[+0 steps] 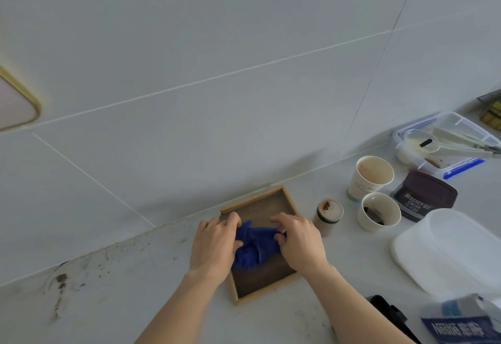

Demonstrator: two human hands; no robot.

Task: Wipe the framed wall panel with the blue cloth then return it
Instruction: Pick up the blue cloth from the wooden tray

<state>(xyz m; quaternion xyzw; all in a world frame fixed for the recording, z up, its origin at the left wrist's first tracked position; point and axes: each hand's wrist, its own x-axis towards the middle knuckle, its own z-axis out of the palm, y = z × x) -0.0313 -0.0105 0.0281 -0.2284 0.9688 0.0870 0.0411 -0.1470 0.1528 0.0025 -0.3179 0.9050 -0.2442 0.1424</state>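
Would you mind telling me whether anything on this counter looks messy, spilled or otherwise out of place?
Yes. Dark brown specks and smears stain the counter at the lower left, near the wall joint. The small jar's lid carries a brown smudge. The blue cloth is merely bunched between the left hand and right hand in the wooden tray.

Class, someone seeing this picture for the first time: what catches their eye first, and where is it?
The blue cloth, bunched in a wooden tray on the counter by the wall, with the left hand and right hand gripping it from either side. Next, the cluster at right: two paper cups, one stained brown, and a cocoa tub.
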